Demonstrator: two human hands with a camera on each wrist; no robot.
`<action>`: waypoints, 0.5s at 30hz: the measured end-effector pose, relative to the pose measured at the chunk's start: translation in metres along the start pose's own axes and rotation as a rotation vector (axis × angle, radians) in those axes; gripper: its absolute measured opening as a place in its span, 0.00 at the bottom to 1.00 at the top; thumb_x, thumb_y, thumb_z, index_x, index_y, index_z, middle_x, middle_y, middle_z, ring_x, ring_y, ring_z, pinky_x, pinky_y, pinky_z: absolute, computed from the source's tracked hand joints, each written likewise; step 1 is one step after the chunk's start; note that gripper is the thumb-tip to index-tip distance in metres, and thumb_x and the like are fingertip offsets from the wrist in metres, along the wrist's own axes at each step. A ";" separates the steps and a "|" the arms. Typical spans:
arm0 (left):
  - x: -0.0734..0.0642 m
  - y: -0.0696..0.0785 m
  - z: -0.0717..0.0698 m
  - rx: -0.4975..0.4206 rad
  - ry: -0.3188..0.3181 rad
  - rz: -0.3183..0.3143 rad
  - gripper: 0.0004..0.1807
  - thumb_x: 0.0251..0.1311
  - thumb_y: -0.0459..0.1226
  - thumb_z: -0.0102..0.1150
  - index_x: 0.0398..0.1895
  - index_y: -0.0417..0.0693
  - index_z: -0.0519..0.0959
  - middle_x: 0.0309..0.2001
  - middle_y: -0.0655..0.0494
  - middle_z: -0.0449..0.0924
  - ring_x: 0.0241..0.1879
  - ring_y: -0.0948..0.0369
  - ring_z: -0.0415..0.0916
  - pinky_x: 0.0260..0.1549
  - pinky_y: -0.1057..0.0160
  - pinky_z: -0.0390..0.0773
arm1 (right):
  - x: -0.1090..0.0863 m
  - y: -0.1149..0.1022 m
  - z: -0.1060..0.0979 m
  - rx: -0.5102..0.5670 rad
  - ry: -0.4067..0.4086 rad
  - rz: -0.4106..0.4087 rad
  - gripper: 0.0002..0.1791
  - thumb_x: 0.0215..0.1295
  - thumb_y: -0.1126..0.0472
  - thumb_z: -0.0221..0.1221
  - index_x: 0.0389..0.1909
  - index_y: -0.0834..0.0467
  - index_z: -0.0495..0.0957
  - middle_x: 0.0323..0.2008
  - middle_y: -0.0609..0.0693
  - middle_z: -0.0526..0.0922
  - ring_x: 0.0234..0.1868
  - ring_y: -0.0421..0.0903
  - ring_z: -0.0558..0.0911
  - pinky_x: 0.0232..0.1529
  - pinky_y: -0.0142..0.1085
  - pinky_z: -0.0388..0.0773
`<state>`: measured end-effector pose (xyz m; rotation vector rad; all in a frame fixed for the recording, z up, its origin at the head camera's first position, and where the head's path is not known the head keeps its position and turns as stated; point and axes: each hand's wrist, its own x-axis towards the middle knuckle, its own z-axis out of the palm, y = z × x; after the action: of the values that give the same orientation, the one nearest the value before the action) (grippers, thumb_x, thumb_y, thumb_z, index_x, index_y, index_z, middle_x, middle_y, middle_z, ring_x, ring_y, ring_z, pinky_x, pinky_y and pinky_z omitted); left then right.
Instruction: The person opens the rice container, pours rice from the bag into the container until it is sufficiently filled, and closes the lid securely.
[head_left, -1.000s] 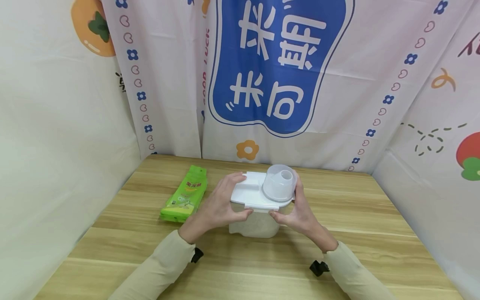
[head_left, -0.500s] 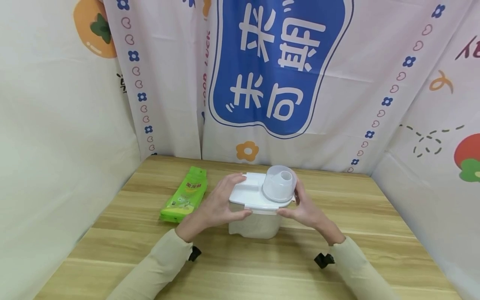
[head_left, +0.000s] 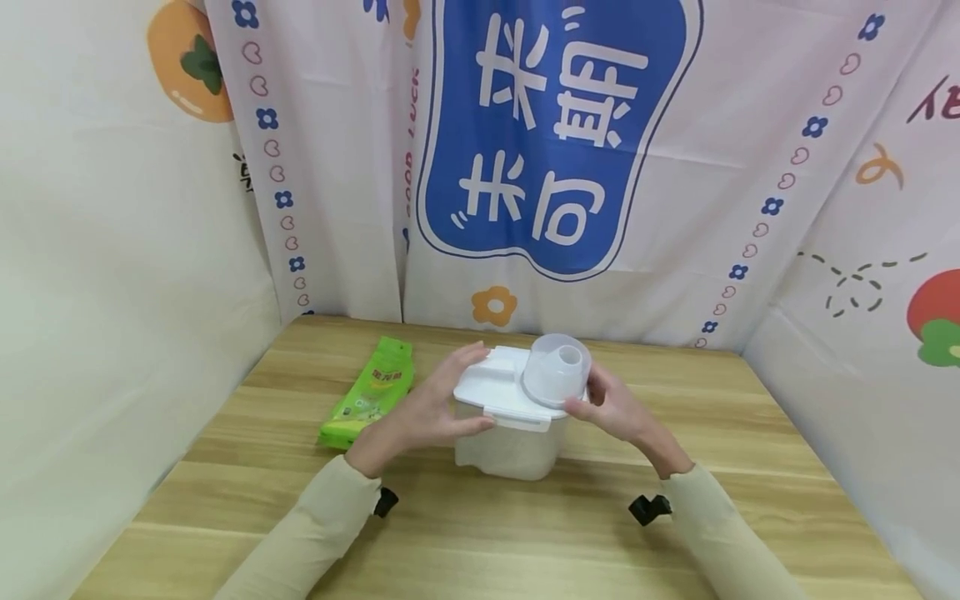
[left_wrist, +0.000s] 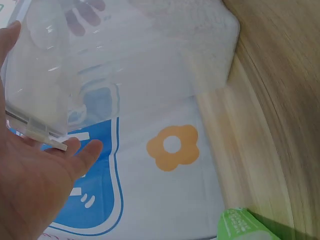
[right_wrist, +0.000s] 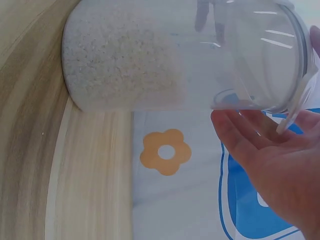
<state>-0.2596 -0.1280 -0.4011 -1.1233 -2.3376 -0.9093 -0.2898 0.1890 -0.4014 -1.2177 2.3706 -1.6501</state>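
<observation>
A clear storage container (head_left: 510, 454) with rice (right_wrist: 120, 60) in its lower part stands on the table. Its white lid (head_left: 487, 385) carries a clear round cup (head_left: 557, 373) on the right side. My left hand (head_left: 435, 404) grips the lid's left end, thumb on the near side and fingers across the far edge. My right hand (head_left: 617, 410) holds the right end, with its thumb at the lid's near corner. In the right wrist view a latch flap (right_wrist: 296, 102) sticks out by the fingers. Along the lid's near edge runs another latch (head_left: 517, 419).
A bright green packet (head_left: 372, 387) lies on the wooden table (head_left: 712, 442), left of the container and close to my left forearm. Printed cloth (head_left: 675, 275) hangs behind the table and along both sides.
The container has turned slightly, bringing the right end of its near latch closer to me. My right thumb has shifted right, from that latch to the lid's corner. The packet stays put.
</observation>
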 end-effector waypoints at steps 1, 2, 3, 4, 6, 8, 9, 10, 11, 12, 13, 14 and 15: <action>0.000 -0.001 0.000 0.001 -0.010 -0.007 0.50 0.52 0.52 0.72 0.74 0.47 0.56 0.75 0.44 0.55 0.74 0.47 0.55 0.68 0.44 0.67 | -0.001 0.000 0.000 -0.009 0.005 0.005 0.34 0.64 0.61 0.64 0.68 0.62 0.63 0.53 0.58 0.78 0.44 0.40 0.79 0.41 0.31 0.81; 0.000 -0.001 -0.001 0.007 -0.017 -0.015 0.50 0.52 0.51 0.72 0.74 0.48 0.57 0.75 0.43 0.54 0.74 0.46 0.55 0.68 0.43 0.66 | -0.001 -0.001 0.001 -0.016 0.009 0.010 0.34 0.64 0.61 0.64 0.68 0.62 0.63 0.53 0.59 0.77 0.44 0.40 0.79 0.41 0.32 0.81; 0.000 -0.002 -0.002 0.012 -0.020 -0.024 0.49 0.52 0.51 0.72 0.74 0.50 0.57 0.75 0.43 0.54 0.74 0.46 0.55 0.68 0.43 0.66 | -0.001 -0.001 0.001 -0.026 0.012 0.015 0.34 0.63 0.60 0.64 0.68 0.61 0.63 0.53 0.59 0.77 0.44 0.40 0.79 0.40 0.32 0.81; 0.000 -0.002 -0.003 0.018 -0.021 -0.031 0.48 0.52 0.50 0.72 0.74 0.51 0.58 0.75 0.42 0.54 0.74 0.45 0.55 0.68 0.43 0.66 | -0.001 -0.002 0.002 -0.033 0.016 0.022 0.34 0.63 0.60 0.65 0.68 0.61 0.63 0.53 0.59 0.78 0.44 0.41 0.79 0.40 0.32 0.81; 0.000 -0.003 -0.005 0.040 -0.021 -0.045 0.46 0.52 0.49 0.72 0.73 0.54 0.61 0.74 0.40 0.55 0.72 0.44 0.58 0.66 0.43 0.69 | -0.002 -0.005 0.003 -0.048 0.020 0.041 0.34 0.62 0.61 0.65 0.68 0.58 0.64 0.54 0.59 0.78 0.45 0.42 0.79 0.41 0.33 0.82; 0.000 -0.004 -0.007 0.049 -0.025 -0.057 0.43 0.53 0.48 0.71 0.73 0.55 0.62 0.74 0.39 0.56 0.71 0.43 0.61 0.64 0.44 0.72 | -0.003 -0.007 0.004 -0.065 0.020 0.056 0.35 0.62 0.62 0.65 0.69 0.57 0.64 0.55 0.58 0.78 0.49 0.42 0.79 0.46 0.34 0.81; 0.000 -0.004 -0.008 0.052 -0.028 -0.061 0.42 0.54 0.47 0.70 0.73 0.56 0.63 0.73 0.39 0.56 0.70 0.43 0.61 0.63 0.45 0.73 | -0.004 -0.008 0.005 -0.079 0.021 0.069 0.35 0.61 0.62 0.65 0.69 0.56 0.64 0.56 0.57 0.78 0.50 0.42 0.78 0.48 0.34 0.81; 0.000 -0.005 -0.009 0.053 -0.032 -0.063 0.41 0.55 0.47 0.69 0.72 0.56 0.64 0.73 0.39 0.56 0.70 0.43 0.62 0.63 0.46 0.73 | -0.006 -0.009 0.005 -0.087 0.021 0.080 0.36 0.61 0.62 0.66 0.69 0.56 0.64 0.56 0.57 0.78 0.52 0.42 0.78 0.50 0.34 0.80; 0.000 -0.005 -0.009 0.055 -0.034 -0.065 0.40 0.56 0.47 0.69 0.72 0.57 0.65 0.74 0.39 0.56 0.70 0.43 0.62 0.63 0.46 0.74 | -0.007 -0.010 0.006 -0.098 0.019 0.089 0.36 0.61 0.61 0.66 0.69 0.56 0.63 0.58 0.56 0.77 0.54 0.41 0.77 0.53 0.34 0.79; 0.000 -0.006 -0.009 0.048 -0.032 -0.060 0.37 0.57 0.46 0.68 0.71 0.56 0.66 0.73 0.39 0.57 0.70 0.43 0.63 0.63 0.47 0.74 | -0.008 -0.011 0.007 -0.105 0.019 0.091 0.37 0.60 0.61 0.66 0.70 0.55 0.62 0.59 0.56 0.77 0.56 0.41 0.76 0.55 0.35 0.78; 0.000 -0.007 -0.010 0.046 -0.027 -0.055 0.35 0.58 0.45 0.67 0.70 0.56 0.68 0.73 0.39 0.57 0.70 0.43 0.63 0.63 0.47 0.74 | -0.010 -0.011 0.007 -0.113 0.019 0.091 0.38 0.60 0.62 0.66 0.71 0.55 0.61 0.61 0.56 0.76 0.58 0.41 0.75 0.57 0.35 0.77; 0.000 -0.007 -0.010 0.046 -0.020 -0.045 0.33 0.58 0.43 0.67 0.68 0.55 0.70 0.73 0.39 0.57 0.70 0.43 0.63 0.63 0.48 0.74 | -0.011 -0.011 0.008 -0.121 0.021 0.091 0.39 0.60 0.62 0.66 0.72 0.54 0.61 0.62 0.55 0.75 0.59 0.41 0.74 0.58 0.35 0.77; 0.001 -0.008 -0.010 0.047 -0.010 -0.035 0.32 0.58 0.42 0.67 0.67 0.53 0.71 0.73 0.39 0.58 0.69 0.43 0.64 0.63 0.48 0.74 | -0.012 -0.011 0.008 -0.125 0.018 0.084 0.40 0.60 0.62 0.66 0.73 0.53 0.59 0.62 0.55 0.74 0.60 0.42 0.74 0.59 0.36 0.76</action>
<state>-0.2655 -0.1381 -0.3969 -1.0737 -2.3815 -0.8585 -0.2716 0.1879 -0.4006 -1.1063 2.5320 -1.5167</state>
